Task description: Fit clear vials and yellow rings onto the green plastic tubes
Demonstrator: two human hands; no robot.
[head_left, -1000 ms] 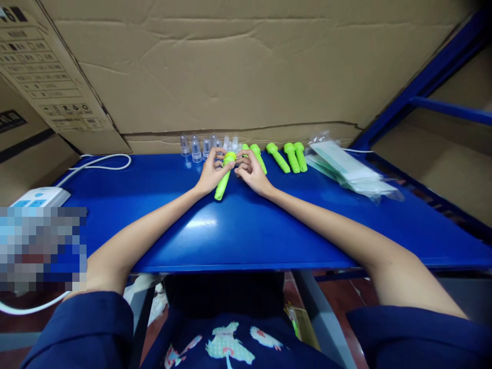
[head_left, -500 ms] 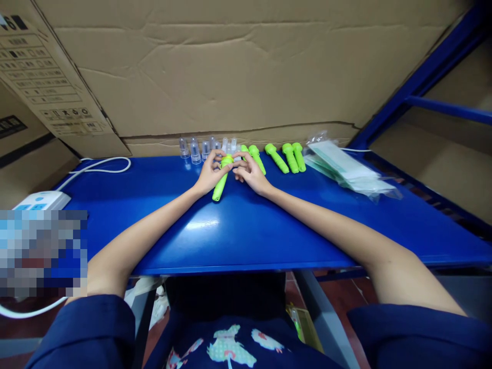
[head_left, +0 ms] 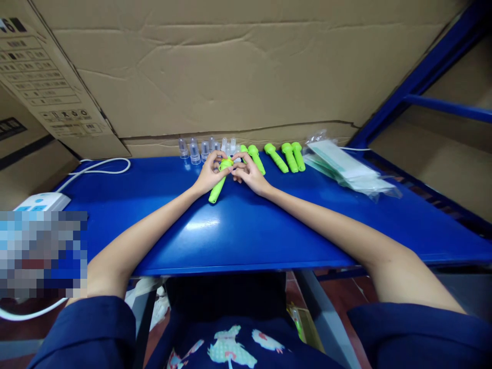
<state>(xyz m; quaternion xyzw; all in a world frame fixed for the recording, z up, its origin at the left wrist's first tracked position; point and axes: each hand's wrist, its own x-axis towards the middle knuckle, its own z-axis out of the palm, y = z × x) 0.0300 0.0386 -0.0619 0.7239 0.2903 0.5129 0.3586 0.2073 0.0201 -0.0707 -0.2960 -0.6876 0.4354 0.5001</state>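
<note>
My left hand grips a lime-green plastic tube near its wide top end, the tube slanting down toward me on the blue table. My right hand pinches at that same top end, fingers curled; what sits between its fingertips is too small to make out. Just behind my hands stand several small clear caps in a row. More green tubes lie to the right of my hands.
A stack of clear plastic bags lies at the right rear. A white power strip and its cable sit at the left. Cardboard boxes wall the back, and a blue rack frame rises on the right.
The green tube's lower end has swung slightly left and toward me; both hands stay together at its top end.
</note>
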